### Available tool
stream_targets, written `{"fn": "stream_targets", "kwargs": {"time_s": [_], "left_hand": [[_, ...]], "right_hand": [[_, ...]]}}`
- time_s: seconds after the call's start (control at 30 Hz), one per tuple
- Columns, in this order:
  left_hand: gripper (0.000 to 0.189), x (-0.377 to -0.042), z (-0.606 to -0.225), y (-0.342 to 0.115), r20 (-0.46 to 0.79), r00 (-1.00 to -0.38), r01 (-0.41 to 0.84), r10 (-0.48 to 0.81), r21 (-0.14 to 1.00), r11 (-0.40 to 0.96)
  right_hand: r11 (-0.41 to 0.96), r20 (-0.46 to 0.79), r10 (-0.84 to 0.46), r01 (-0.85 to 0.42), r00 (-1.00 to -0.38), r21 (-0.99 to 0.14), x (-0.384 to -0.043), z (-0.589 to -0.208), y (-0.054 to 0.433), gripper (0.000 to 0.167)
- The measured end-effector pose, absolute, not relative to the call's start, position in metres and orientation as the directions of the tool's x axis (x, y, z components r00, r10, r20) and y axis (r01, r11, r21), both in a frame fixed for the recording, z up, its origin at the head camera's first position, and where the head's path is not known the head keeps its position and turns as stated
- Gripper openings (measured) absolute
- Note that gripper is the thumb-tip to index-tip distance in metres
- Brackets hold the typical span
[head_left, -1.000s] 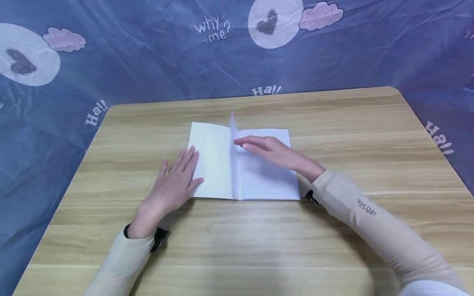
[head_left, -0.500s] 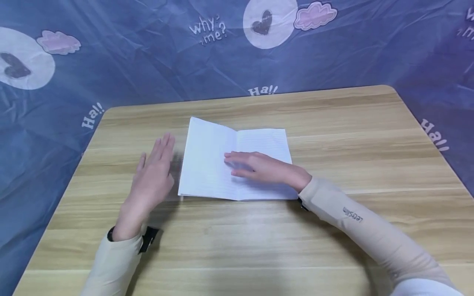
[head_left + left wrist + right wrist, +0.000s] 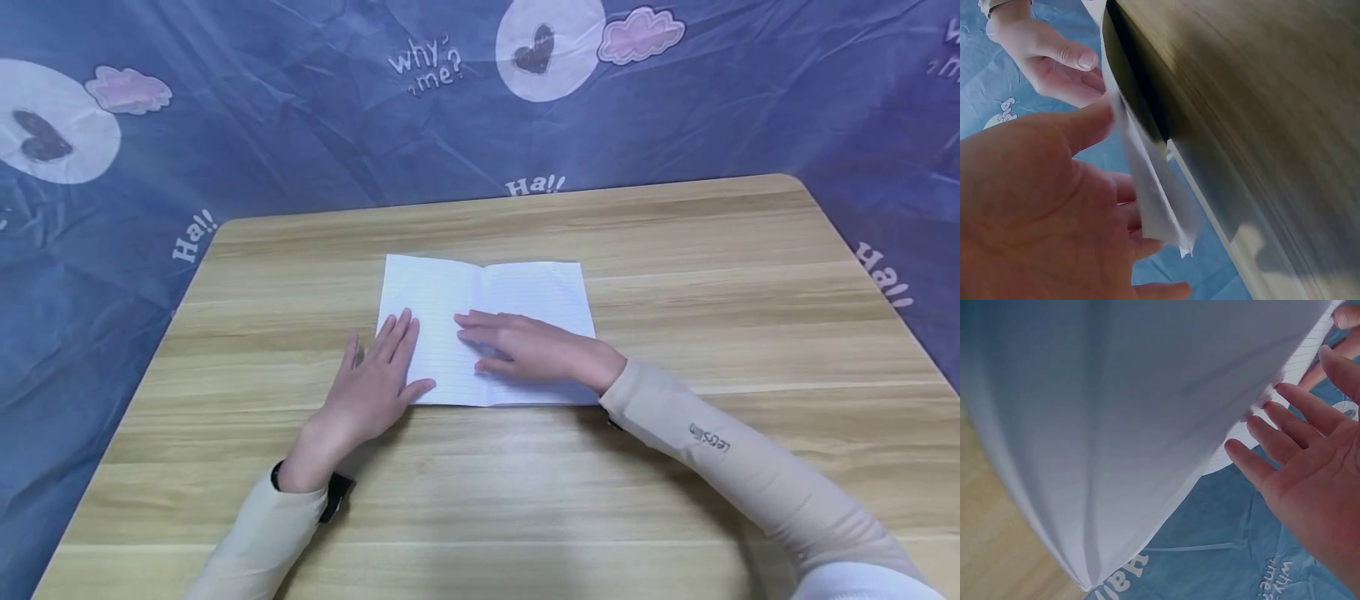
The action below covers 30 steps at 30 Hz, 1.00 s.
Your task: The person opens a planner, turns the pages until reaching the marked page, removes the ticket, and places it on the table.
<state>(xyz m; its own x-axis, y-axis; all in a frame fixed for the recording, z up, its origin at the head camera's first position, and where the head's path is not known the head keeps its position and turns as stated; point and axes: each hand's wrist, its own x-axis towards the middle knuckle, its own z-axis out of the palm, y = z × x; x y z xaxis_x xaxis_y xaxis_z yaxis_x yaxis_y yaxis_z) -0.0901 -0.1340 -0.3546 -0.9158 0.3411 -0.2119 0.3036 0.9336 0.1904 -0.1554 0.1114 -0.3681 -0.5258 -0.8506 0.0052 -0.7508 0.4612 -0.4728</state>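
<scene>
An open lined notebook point(image 3: 517, 292) lies flat in the middle of the wooden table point(image 3: 675, 250). My left hand point(image 3: 375, 375) lies flat with straight fingers on the lower part of the left page. My right hand point(image 3: 525, 346) presses flat across the middle fold and the right page. The left wrist view has my left hand point(image 3: 1041, 219) by the notebook's edge point(image 3: 1154, 200), with the other hand point(image 3: 1054, 50) beyond. The right wrist view is filled by the lined page point(image 3: 1122, 425), with my right hand's fingers point(image 3: 1285, 437) spread against it.
A blue cloth point(image 3: 262, 108) printed with hearts, clouds and words hangs behind and round the table. The table's rounded far corners and front edge are in the head view. Both arms wear cream sleeves point(image 3: 735, 467).
A page that stood upright a second ago has been turned leftward and lies flat. My left hand lifted off to the left, then came back down on the left page. My right hand slid nearer.
</scene>
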Motion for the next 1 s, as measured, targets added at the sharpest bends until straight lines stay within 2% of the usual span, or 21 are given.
{"fn": "stream_targets", "kwargs": {"time_s": [0.37, 0.5, 0.63, 0.7, 1.0], "left_hand": [[0.079, -0.088, -0.356, -0.135, -0.217, -0.912, 0.305, 0.348, 0.210, 0.929], [0.079, -0.088, -0.357, -0.135, -0.221, -0.912, 0.299, 0.346, 0.221, 0.928], [0.079, -0.089, -0.358, -0.136, -0.226, -0.912, 0.296, 0.343, 0.220, 0.930], [0.079, -0.089, -0.359, -0.136, -0.231, -0.911, 0.294, 0.341, 0.215, 0.931], [0.079, -0.088, -0.355, -0.136, -0.221, -0.914, 0.294, 0.341, 0.221, 0.930]], "right_hand": [[0.467, 0.020, -0.839, -0.739, -0.544, -0.486, -0.161, -0.358, 0.120, 0.054], [0.543, 0.029, -0.782, -0.704, -0.622, -0.458, -0.182, -0.354, 0.140, 0.054], [0.668, 0.009, -0.685, -0.633, -0.728, -0.391, -0.208, -0.357, 0.164, 0.043], [0.707, -0.013, -0.648, -0.594, -0.762, -0.383, -0.218, -0.359, 0.173, 0.039], [0.716, -0.058, -0.607, -0.515, -0.792, -0.471, -0.237, -0.361, 0.187, 0.042]]}}
